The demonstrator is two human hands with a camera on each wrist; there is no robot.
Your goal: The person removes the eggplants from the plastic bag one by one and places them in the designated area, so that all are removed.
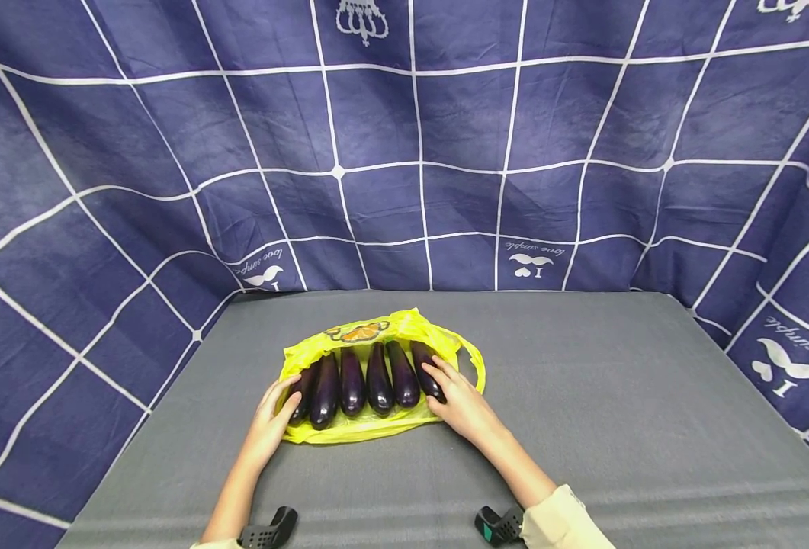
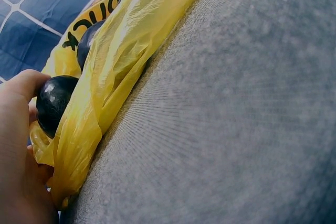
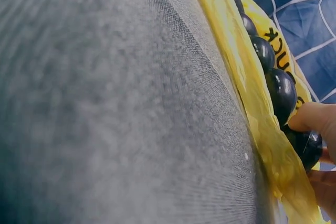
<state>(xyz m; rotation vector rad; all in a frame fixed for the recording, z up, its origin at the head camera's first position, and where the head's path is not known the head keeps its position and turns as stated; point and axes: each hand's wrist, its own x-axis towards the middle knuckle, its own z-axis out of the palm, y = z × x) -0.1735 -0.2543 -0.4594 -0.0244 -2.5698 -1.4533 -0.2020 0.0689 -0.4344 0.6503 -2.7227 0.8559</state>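
Note:
A yellow plastic bag (image 1: 349, 435) lies spread on the grey surface, with several dark purple eggplants (image 1: 352, 385) side by side in its opening. My left hand (image 1: 270, 419) holds the leftmost eggplant (image 2: 56, 100), its thumb over the near end and its fingers at the outer side. At the other end of the row, my right hand (image 1: 462, 404) grips the rightmost eggplant (image 3: 308, 148) between thumb and fingers. Bag film lies beside both hands. The fingertips under the eggplants are partly hidden.
The grey tabletop (image 1: 617, 404) extends around the bag. A blue curtain (image 1: 459, 122) with white lines hangs behind and along the sides. One bag handle (image 1: 476, 358) loops out on the right.

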